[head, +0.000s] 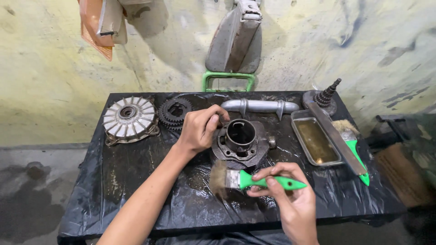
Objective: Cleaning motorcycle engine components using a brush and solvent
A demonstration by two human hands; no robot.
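Far left of the left hand [200, 129]: finned hub [128, 119] lying flat on the worktop [136, 181], w/ a dark sprocket [174, 112] just beside it, between hub and hand. Both look untouched, dry-ish.

Left hand is curled, fingers pinching the rim of the cylinder [240, 143] at its upper-left edge, steadying it. Cylinder sits mid-worktop, bore up, directly between the two hands. Plastic sheet around it is wet and shiny, so brushing seems underway, not finished; grime is visible on its flange.

Right hand [290, 199] is closed round the green handle of a brush [247, 179], bristles pointing left, just short of the cylinder's near side, not clearly touching.

Behind the cylinder: grey metal bar [260, 106]. Right of the right hand: tray [295, 119] w/ brownish liquid, a flat blade across it, 2nd green brush [352, 140], stepped cone part [328, 95] at far corner.
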